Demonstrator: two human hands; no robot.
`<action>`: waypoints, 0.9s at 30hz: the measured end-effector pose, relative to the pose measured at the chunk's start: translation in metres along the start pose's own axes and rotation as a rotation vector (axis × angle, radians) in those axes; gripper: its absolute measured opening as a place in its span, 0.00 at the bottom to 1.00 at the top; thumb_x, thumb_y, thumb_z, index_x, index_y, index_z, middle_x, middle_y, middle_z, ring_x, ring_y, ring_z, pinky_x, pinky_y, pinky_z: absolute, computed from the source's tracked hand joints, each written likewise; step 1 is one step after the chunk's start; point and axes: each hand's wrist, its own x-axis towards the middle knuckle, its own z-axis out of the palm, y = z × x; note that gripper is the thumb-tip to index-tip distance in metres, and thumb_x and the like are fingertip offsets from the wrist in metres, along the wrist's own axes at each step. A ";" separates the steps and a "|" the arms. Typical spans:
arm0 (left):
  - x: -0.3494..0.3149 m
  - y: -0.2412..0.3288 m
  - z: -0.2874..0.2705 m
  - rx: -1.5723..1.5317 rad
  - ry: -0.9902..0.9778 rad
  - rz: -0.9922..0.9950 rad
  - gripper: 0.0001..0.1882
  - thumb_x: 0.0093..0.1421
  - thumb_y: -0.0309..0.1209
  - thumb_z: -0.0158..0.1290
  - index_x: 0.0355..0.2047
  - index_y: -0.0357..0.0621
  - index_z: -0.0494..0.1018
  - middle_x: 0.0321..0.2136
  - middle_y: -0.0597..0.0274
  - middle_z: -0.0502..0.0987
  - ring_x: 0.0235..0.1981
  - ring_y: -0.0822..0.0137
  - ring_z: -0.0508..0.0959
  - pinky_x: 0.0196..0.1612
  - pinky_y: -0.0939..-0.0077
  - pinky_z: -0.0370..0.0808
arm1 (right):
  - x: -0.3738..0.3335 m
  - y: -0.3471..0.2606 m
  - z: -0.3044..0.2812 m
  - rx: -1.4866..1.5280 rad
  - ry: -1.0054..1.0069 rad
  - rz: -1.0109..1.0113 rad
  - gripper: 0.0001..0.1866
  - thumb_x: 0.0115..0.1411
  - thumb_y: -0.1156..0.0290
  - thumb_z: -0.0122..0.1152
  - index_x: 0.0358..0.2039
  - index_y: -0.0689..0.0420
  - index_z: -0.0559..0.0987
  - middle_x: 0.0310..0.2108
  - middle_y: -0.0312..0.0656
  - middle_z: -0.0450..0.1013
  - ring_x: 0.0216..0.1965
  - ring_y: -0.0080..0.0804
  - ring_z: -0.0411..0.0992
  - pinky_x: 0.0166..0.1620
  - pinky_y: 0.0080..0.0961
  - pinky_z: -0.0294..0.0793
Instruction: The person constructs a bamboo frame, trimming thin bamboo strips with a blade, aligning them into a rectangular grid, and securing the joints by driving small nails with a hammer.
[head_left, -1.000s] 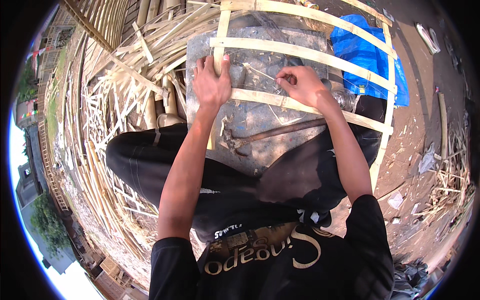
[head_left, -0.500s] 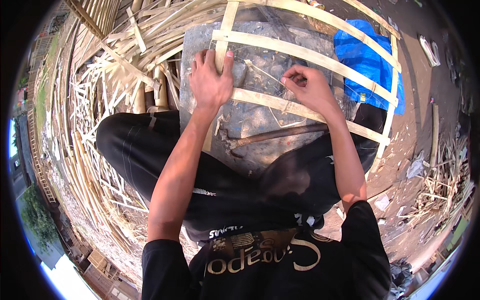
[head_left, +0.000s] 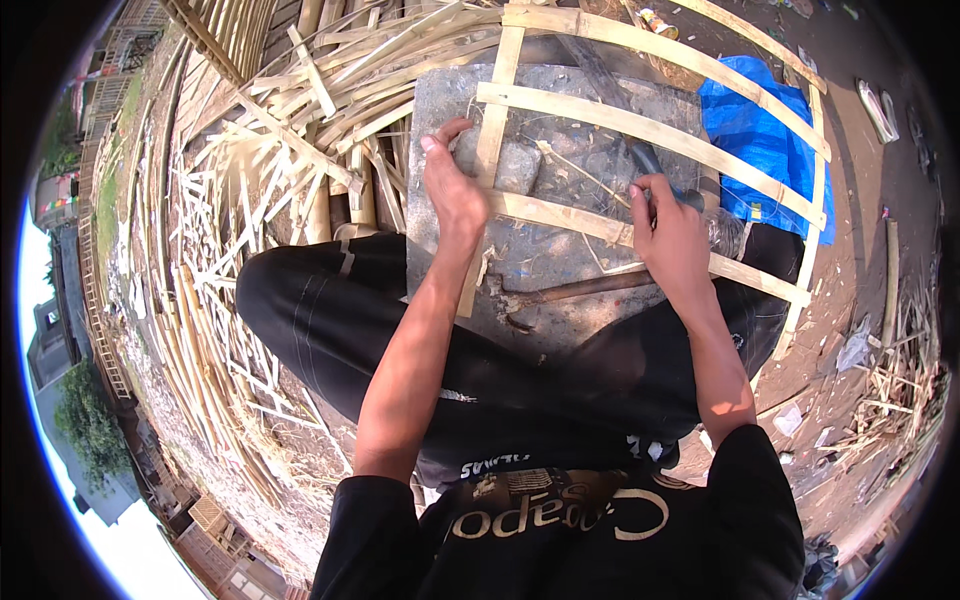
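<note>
A lattice of flat pale bamboo strips (head_left: 640,122) lies across a worn grey slab (head_left: 440,95) in front of my crossed legs. My left hand (head_left: 456,195) rests at the left upright strip (head_left: 497,120), fingers apart and slightly bent, holding nothing. My right hand (head_left: 672,235) is over the near cross strip (head_left: 565,215), its fingers curled at the dark handle of a long blade-like tool (head_left: 597,78); whether it grips the handle is hidden. A thin split strip (head_left: 585,172) slants between the hands, beside a grey stone block (head_left: 518,165).
A brown, hooked stick-like tool (head_left: 585,289) lies on the near part of the slab. Blue sheeting (head_left: 765,140) is under the lattice's right end. Bamboo offcuts (head_left: 225,190) heap up at the left; more scraps (head_left: 890,400) lie at the right.
My left hand has loosened from around the upright strip and moved to its left side. My right hand has left the thin strip and moved right to the dark handle. The view has shifted.
</note>
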 end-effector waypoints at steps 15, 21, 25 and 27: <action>-0.045 0.034 -0.015 0.797 0.072 0.002 0.28 0.74 0.50 0.41 0.46 0.30 0.67 0.39 0.38 0.73 0.45 0.41 0.72 0.51 0.50 0.66 | 0.001 -0.004 -0.002 0.012 0.021 0.152 0.09 0.67 0.64 0.57 0.40 0.56 0.76 0.20 0.49 0.77 0.25 0.55 0.79 0.31 0.51 0.76; -0.057 0.049 -0.029 0.782 0.016 -0.368 0.37 0.73 0.59 0.35 0.39 0.30 0.72 0.28 0.31 0.80 0.37 0.31 0.79 0.45 0.42 0.69 | 0.003 -0.008 0.004 0.011 0.016 0.185 0.07 0.65 0.65 0.59 0.38 0.54 0.76 0.17 0.46 0.76 0.23 0.53 0.78 0.30 0.49 0.75; -0.054 0.044 -0.035 0.674 -0.170 -0.488 0.43 0.70 0.65 0.39 0.22 0.31 0.73 0.17 0.45 0.74 0.24 0.48 0.76 0.34 0.50 0.70 | 0.004 0.000 -0.001 0.051 0.007 0.175 0.07 0.65 0.65 0.60 0.38 0.54 0.76 0.18 0.48 0.76 0.24 0.54 0.78 0.32 0.51 0.76; -0.057 0.030 -0.036 0.586 -0.183 -0.421 0.45 0.68 0.69 0.41 0.14 0.36 0.69 0.10 0.61 0.67 0.16 0.63 0.71 0.25 0.62 0.69 | 0.006 0.001 0.004 0.034 0.022 0.165 0.07 0.65 0.65 0.59 0.38 0.55 0.76 0.18 0.48 0.76 0.24 0.55 0.78 0.32 0.52 0.76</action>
